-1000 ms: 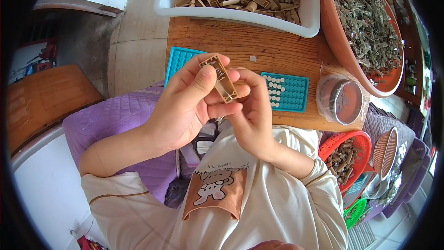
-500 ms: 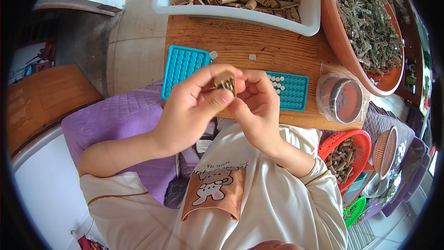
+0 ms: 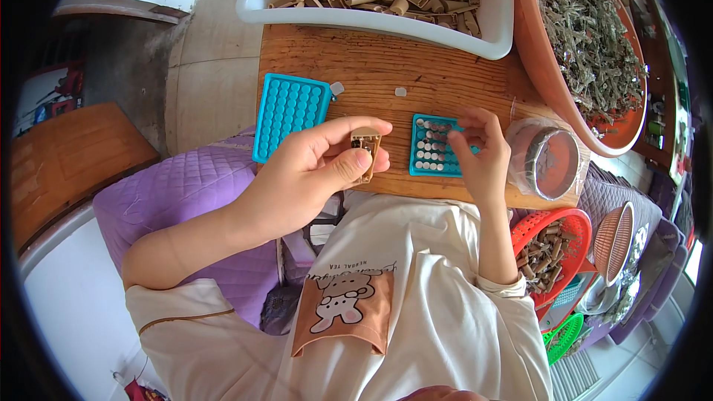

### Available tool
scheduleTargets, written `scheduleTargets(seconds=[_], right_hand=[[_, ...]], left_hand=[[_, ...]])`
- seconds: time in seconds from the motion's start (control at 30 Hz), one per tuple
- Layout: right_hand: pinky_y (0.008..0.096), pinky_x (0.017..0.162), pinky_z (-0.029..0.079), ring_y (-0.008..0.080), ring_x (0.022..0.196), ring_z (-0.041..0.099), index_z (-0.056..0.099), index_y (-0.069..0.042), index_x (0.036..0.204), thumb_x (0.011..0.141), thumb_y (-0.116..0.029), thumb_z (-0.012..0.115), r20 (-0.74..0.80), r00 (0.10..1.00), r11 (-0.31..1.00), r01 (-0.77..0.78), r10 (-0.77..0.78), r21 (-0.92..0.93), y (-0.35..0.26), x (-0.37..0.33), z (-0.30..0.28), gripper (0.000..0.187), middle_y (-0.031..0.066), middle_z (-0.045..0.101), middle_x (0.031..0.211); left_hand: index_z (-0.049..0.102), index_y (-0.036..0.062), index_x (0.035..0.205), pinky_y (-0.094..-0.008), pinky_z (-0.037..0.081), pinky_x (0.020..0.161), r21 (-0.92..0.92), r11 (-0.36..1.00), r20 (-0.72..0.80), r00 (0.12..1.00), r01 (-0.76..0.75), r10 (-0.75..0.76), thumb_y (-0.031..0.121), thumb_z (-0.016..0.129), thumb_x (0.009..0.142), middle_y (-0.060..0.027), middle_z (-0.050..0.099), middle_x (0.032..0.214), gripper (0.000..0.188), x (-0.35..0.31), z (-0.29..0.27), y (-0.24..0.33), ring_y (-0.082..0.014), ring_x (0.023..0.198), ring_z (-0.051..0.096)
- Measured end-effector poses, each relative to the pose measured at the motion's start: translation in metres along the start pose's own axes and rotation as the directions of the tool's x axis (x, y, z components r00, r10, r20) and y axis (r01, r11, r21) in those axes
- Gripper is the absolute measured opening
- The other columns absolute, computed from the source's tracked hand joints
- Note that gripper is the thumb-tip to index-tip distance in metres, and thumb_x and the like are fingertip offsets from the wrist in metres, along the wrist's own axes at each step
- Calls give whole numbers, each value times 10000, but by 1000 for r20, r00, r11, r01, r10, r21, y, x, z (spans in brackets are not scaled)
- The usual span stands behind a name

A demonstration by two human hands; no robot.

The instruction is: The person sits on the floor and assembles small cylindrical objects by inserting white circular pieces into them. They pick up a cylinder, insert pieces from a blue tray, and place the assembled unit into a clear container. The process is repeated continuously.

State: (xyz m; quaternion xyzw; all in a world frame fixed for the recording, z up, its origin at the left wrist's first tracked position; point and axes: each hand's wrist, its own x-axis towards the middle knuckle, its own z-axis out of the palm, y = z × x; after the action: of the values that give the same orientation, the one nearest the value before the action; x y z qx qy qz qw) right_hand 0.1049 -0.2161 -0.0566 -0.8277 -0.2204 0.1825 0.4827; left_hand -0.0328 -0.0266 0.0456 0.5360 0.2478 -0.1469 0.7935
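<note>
My left hand (image 3: 319,152) grips a small brown plastic casing (image 3: 365,150) between thumb and fingers. Its near side is uncovered, and dark and metallic parts show inside. To the right, my right hand (image 3: 483,150) is over a small blue tray (image 3: 413,168) with rows of round pockets. Silvery-white discs (image 3: 428,156) sit in several of these pockets. The thumb and fingertips of that hand are drawn together by the tray's right half; anything between them is too small to make out. Beyond my left hand lies a second blue tray (image 3: 291,111) with round pockets.
Two small pale pieces, one of them a whitish square (image 3: 401,92), lie on the wooden table (image 3: 334,52). At the back, a white bin (image 3: 375,21) holds brown casings. An orange tub (image 3: 536,59) of metallic parts, a plastic-wrapped round container (image 3: 553,162) and a red basket (image 3: 523,232) stand right.
My right hand has left the casing and moved right to the blue tray. My left hand keeps the casing, now more upright. Both hands were together at it before.
</note>
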Motion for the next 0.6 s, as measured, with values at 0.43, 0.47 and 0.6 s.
scheduleTargets(seconds=[0.43,0.47,0.6], right_hand=[[293,592,466,222,679,574,550,-43,863,664,47,586,-18,961,925,259,-274,-277,23,-11,5,221,87,579,745],[283,580,467,219,665,579,550,-43,849,657,57,586,-84,959,949,252,-271,-190,13,-11,6,219,82,581,734],[265,540,462,205,625,580,541,-21,814,603,75,626,-174,841,856,517,-511,-14,-38,-28,10,247,81,584,719]], left_hand=[[380,40,1199,-286,463,813,-158,969,93,979,192,-179,161,503,847,-77,529,974,392,2,3,0,-175,940,545],[381,38,1198,-281,468,803,-150,970,99,979,192,-178,157,513,842,-79,530,972,398,2,4,-1,-175,930,551],[393,26,1184,-276,474,798,-70,979,100,977,194,-186,129,538,824,-89,533,967,402,1,6,-2,-180,925,556]])
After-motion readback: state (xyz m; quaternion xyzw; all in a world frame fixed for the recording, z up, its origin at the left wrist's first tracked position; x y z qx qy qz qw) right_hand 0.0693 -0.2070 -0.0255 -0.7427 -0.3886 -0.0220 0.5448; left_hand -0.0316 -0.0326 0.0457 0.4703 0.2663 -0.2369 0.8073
